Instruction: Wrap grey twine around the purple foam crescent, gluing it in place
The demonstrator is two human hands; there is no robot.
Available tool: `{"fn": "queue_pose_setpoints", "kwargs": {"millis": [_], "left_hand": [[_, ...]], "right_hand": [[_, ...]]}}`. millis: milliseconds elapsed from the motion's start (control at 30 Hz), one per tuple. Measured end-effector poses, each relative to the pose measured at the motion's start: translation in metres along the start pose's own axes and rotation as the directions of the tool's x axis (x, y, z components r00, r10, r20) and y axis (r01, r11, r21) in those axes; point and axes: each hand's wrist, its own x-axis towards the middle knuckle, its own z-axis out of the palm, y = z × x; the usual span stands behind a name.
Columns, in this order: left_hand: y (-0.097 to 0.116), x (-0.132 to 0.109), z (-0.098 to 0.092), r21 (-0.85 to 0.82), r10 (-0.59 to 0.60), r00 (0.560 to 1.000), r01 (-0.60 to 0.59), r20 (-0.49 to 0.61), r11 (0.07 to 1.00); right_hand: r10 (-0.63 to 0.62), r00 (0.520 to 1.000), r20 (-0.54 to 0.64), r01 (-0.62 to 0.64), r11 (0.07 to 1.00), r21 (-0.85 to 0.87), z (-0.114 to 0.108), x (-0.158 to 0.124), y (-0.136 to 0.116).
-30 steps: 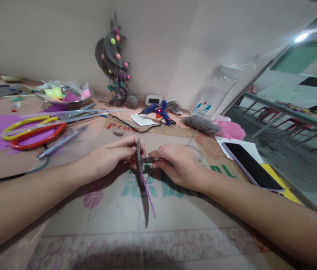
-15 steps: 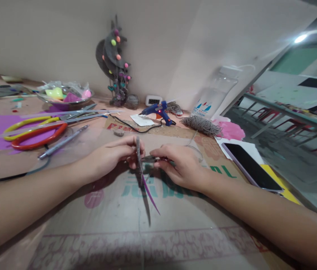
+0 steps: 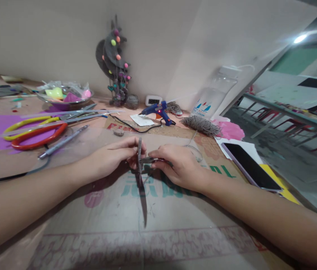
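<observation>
My left hand (image 3: 123,153) pinches a thin grey piece that looks like felt (image 3: 139,150). The piece stands upright, edge-on to me, so its shape does not show. From the right, my right hand (image 3: 175,165) holds a small dark slim thing (image 3: 147,160) between thumb and fingers. Its tip meets the grey piece; blur and the fingers hide what kind of thing it is. Both hands are just above a cardboard sheet (image 3: 113,217) printed with green characters, and a long dark shadow falls below the grey piece.
A blue glue gun (image 3: 158,110) rests behind my hands, near a grey yarn skein (image 3: 200,125) and a clear bottle (image 3: 214,90). Scissors (image 3: 39,137), a pen (image 3: 63,142) and a bowl (image 3: 65,101) lie left. A phone (image 3: 252,167) lies right. A moon-shaped ornament (image 3: 115,56) is against the wall.
The grey piece has turned slightly, and the purple strip that hung below it no longer shows. My right hand has shifted slightly left, bringing the dark thing closer against the grey piece.
</observation>
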Motion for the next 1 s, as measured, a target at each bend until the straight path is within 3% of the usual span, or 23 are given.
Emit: {"fn": "queue_pose_setpoints", "kwargs": {"millis": [267, 467, 767, 1000], "left_hand": [[-0.0012, 0.0006, -0.0019, 0.003, 0.003, 1.0, -0.003, 0.011, 1.0], [-0.0031, 0.0009, -0.0037, -0.048, 0.004, 1.0, -0.003, 0.019, 0.999], [-0.0013, 0.0021, -0.0004, -0.044, -0.029, 1.0, 0.03, 0.008, 0.999], [0.0014, 0.0018, 0.0024, -0.021, -0.057, 0.998, 0.057, -0.032, 0.998]], "right_hand": [[0.032, 0.999, -0.026, -0.033, 0.999, -0.038, 0.0005, 0.001, -0.0016], [0.028, 0.996, -0.082, -0.023, 0.998, 0.056, -0.0002, -0.0023, 0.0009], [0.049, 0.981, -0.189, -0.058, 0.997, -0.042, -0.0007, -0.0037, 0.0056], [0.019, 0.987, -0.157, -0.026, 0.999, -0.045, -0.0018, -0.0045, 0.0072]]}}
